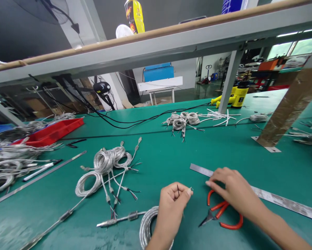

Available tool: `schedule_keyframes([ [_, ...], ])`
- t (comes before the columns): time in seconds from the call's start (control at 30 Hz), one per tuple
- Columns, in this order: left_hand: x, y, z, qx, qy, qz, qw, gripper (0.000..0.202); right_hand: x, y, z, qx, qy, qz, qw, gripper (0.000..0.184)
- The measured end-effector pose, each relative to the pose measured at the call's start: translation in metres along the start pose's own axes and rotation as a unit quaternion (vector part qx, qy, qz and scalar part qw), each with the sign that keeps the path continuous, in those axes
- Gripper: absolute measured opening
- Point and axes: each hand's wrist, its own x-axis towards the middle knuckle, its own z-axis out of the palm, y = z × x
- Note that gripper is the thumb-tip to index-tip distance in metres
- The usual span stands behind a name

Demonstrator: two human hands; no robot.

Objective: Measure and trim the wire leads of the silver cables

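My left hand (173, 205) is closed in a pinch on the end of a silver braided cable, with thin black wire tips sticking up between the fingers. The rest of that cable lies coiled (146, 227) under my left wrist. My right hand (232, 192) rests fingers-down over the red handles of a pair of pliers (220, 217) on the green table, next to a steel ruler (275, 199). Whether it grips the handles is hidden by the hand itself.
Coiled silver cables (106, 166) lie left of centre, more (183, 121) at the back. A red tray (54, 130) and a cable heap (5, 163) sit at far left, with a long metal strip (38, 177). A taped post (288, 107) stands right. A shelf beam (156, 52) runs overhead.
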Motion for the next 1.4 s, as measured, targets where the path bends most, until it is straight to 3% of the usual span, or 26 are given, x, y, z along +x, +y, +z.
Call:
schedule_keyframes([
  [0.07, 0.0, -0.001, 0.0, 0.001, -0.007, -0.002, 1.0, 0.018, 0.004, 0.021, -0.001, -0.03, 0.016, 0.055, 0.998, 0.021],
  [0.13, 0.002, -0.002, 0.0, 0.003, -0.016, -0.003, 1.0, 0.018, 0.009, 0.039, -0.001, -0.033, -0.012, 0.095, 0.995, 0.029],
  [0.3, 0.009, -0.004, -0.001, 0.014, -0.027, 0.0, 1.0, 0.019, 0.028, 0.054, -0.003, -0.006, -0.076, 0.086, 0.993, 0.021],
  [0.5, 0.01, -0.006, 0.002, 0.026, -0.016, 0.01, 0.999, 0.02, 0.036, 0.047, -0.005, 0.023, -0.089, 0.093, 0.991, 0.01],
  [0.63, 0.011, -0.009, 0.003, 0.017, -0.025, -0.002, 1.0, 0.018, 0.029, 0.039, -0.003, 0.045, -0.073, 0.089, 0.992, 0.013],
  [0.97, 0.017, 0.0, -0.017, 0.004, -0.017, -0.018, 1.0, 0.019, 0.017, -0.001, 0.002, -0.014, 0.02, 0.156, 0.987, 0.056],
  [1.2, 0.011, 0.001, -0.015, 0.044, -0.035, -0.038, 0.998, 0.022, 0.012, -0.007, 0.003, -0.075, 0.132, 0.075, 0.986, 0.056],
  [1.4, 0.007, 0.005, -0.015, 0.059, -0.045, -0.044, 0.996, 0.021, 0.023, -0.016, 0.0, -0.063, 0.151, 0.063, 0.985, 0.054],
])
